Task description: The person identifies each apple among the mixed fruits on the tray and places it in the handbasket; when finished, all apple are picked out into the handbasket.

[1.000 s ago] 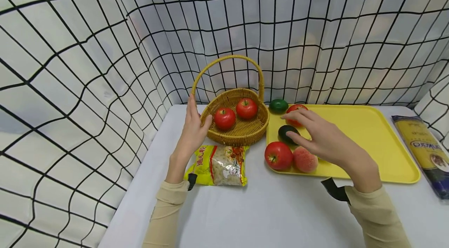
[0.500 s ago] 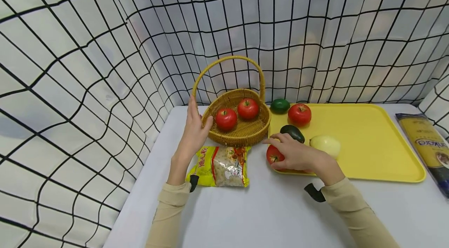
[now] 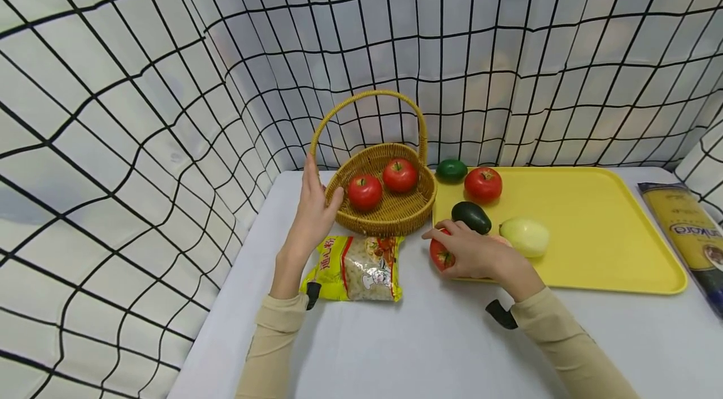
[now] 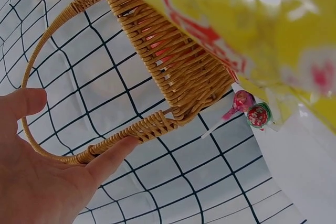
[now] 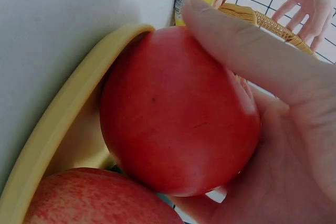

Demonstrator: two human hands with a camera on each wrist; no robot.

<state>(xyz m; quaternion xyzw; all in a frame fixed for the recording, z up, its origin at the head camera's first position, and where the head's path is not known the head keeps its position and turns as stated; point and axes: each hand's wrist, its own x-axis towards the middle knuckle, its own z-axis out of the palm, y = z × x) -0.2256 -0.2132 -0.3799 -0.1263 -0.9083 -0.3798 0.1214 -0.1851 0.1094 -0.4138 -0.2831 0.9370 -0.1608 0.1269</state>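
Note:
In the head view my right hand (image 3: 479, 253) grips a red apple (image 3: 440, 251) at the near-left corner of the yellow tray (image 3: 610, 229). The right wrist view shows thumb and fingers curved round this apple (image 5: 176, 114), with a peach (image 5: 100, 200) close beside it. My left hand (image 3: 310, 211) rests with extended fingers against the left side of the wicker basket (image 3: 390, 223), at the foot of its handle. In the left wrist view the thumb stands away from the handle (image 4: 39, 51). Two red apples (image 3: 365, 192) lie inside the basket.
On the tray lie a dark green avocado (image 3: 471, 217), a smaller green fruit (image 3: 450, 170), a red pomegranate-like fruit (image 3: 482, 184) and a pale yellow-green fruit (image 3: 525, 236). A yellow pasta bag (image 3: 367, 268) lies before the basket; another packet (image 3: 686, 236) lies right. Wrapped lollipops (image 4: 251, 109) sit behind the basket.
My right hand has come down and leftward from above the tray's fruit onto the front red apple, and its fingers have closed round it. The left hand has stayed at the basket.

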